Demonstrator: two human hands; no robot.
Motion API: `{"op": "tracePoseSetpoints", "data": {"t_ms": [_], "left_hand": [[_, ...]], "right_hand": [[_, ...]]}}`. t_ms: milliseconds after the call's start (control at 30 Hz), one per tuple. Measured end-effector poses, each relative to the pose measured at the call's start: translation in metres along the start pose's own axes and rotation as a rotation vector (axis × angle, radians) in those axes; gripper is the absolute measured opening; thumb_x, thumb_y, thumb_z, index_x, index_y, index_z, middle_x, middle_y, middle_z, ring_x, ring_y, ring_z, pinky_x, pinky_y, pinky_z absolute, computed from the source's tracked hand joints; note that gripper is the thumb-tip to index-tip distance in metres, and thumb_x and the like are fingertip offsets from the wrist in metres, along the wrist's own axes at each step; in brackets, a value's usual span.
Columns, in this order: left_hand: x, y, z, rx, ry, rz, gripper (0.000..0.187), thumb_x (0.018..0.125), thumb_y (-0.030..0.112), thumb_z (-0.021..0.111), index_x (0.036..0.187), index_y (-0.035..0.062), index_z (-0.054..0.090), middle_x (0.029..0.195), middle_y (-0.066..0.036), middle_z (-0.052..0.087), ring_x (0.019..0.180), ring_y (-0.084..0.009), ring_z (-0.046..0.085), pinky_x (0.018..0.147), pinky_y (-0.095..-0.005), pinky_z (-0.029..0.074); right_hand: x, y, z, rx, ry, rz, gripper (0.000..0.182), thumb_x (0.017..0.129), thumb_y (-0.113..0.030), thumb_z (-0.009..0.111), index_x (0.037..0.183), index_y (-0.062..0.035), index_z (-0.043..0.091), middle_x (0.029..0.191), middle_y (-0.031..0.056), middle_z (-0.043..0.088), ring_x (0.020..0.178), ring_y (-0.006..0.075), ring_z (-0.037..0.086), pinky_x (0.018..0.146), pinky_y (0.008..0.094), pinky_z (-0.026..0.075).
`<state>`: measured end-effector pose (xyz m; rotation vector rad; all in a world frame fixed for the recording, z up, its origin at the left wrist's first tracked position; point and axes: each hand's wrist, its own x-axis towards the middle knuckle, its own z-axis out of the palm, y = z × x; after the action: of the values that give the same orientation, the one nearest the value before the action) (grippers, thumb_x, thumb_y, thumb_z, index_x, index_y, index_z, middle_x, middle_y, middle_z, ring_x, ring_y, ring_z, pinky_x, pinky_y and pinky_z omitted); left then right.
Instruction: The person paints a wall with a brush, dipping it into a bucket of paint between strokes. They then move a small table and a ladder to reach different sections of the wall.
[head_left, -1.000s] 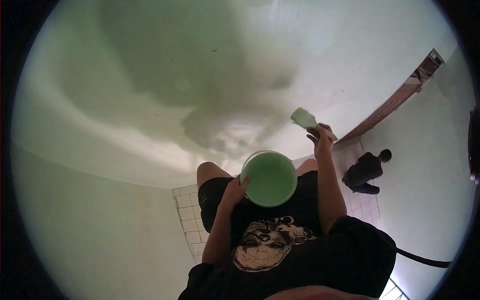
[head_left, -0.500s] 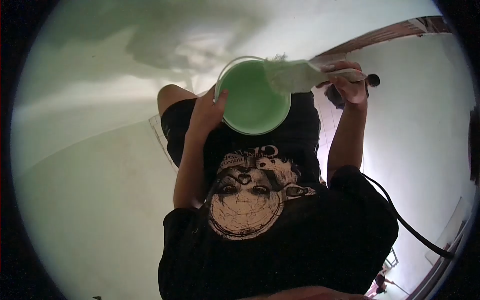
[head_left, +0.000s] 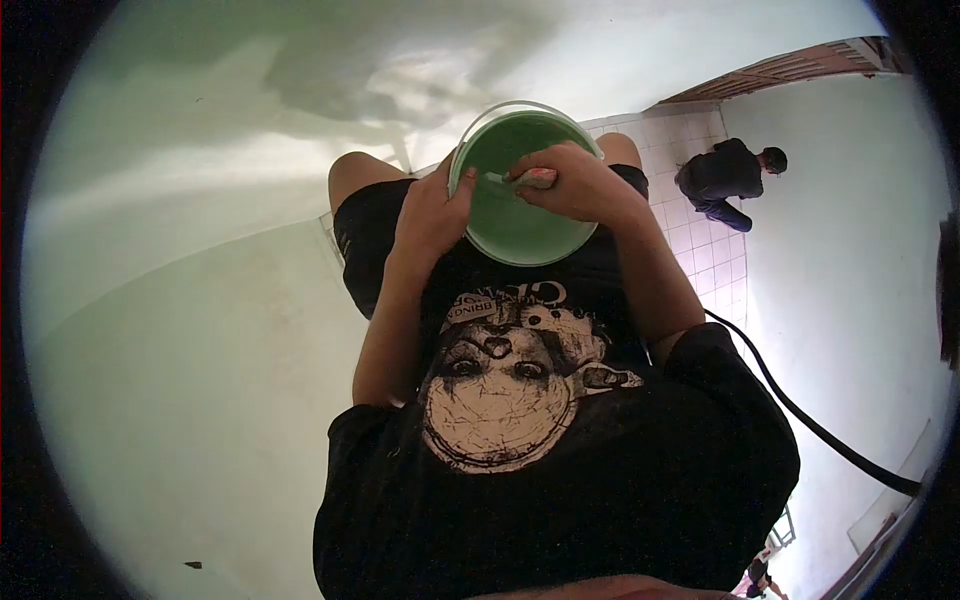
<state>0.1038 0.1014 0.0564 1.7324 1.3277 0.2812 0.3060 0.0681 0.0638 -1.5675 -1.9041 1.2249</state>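
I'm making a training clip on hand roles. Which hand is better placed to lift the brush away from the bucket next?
Probably the right hand: it grips the brush handle over the open bucket. The left hand holds the bucket, so it seems better placed for steadying.

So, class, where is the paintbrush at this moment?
In the head view, upper centre, the paintbrush is in the right hand, at the paint bucket's open mouth, just right of the left hand.

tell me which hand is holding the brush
The right hand: it grips the brush over the bucket's open top, while the left hand clasps the bucket itself at its side.
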Motion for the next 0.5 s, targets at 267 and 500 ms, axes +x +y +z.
{"op": "tracePoseSetpoints", "data": {"t_ms": [267,500], "left_hand": [[0.0,0.002,-0.002,0.023,0.034,0.012,0.04,0.089,0.031,0.042,0.123,0.0115,0.048,0.097,-0.025,0.06,0.092,-0.0427,0.056,0.08,-0.0448,0.045],[0.001,0.003,-0.001,0.037,0.044,0.014,0.039,0.089,0.031,0.043,0.122,0.0101,0.05,0.095,-0.025,0.06,0.09,-0.042,0.057,0.078,-0.0448,0.045]], "right_hand": [[0.018,0.017,0.03,-0.058,-0.1,0.051,0.021,0.073,-0.011,0.061,0.092,-0.005,0.066,0.088,0.0171,0.064,0.085,0.0334,0.061,0.076,0.0389,0.048],[0.012,0.017,0.024,-0.074,-0.101,0.022,0.02,0.074,-0.011,0.06,0.093,-0.0053,0.066,0.089,0.0165,0.064,0.086,0.0342,0.06,0.077,0.0389,0.047]]}}
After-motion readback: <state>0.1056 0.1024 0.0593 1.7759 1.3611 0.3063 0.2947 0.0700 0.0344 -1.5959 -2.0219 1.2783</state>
